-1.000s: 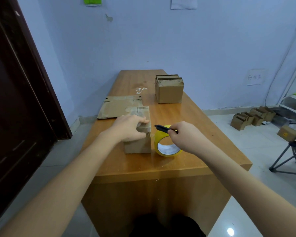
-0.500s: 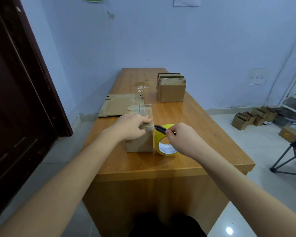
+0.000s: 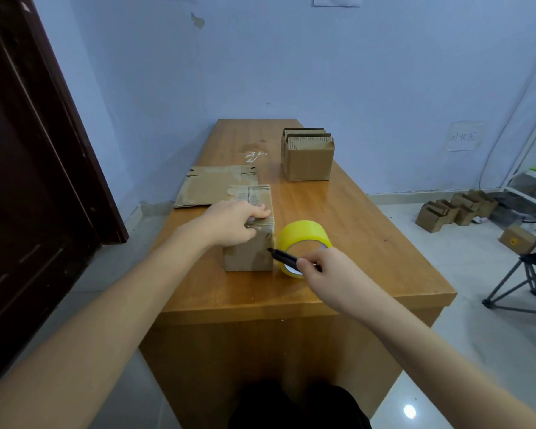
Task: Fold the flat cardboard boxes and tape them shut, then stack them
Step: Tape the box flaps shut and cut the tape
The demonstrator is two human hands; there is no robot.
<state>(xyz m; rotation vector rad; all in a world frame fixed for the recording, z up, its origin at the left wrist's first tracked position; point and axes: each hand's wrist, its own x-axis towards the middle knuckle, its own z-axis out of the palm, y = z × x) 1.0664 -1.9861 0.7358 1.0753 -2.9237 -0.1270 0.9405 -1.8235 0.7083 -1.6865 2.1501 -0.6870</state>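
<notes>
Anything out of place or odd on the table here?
A crumpled scrap of clear tape lies loose on the table beyond the flat cardboard, with a shiny smear beside it. Nothing else stands out.

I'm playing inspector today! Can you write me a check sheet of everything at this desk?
Surface: wooden table, glossy.
Job's things: folded box; yellow tape roll standing on edge beside it; flat cardboard; open box farther back.
Clutter: clear scrap.
Grippers: left hand presses on the folded box; right hand holds a black pen-like tool, tip at the box's corner.
Cables: one down the right wall.
Surroundings: dark door, floor boxes, folding chair.
</notes>
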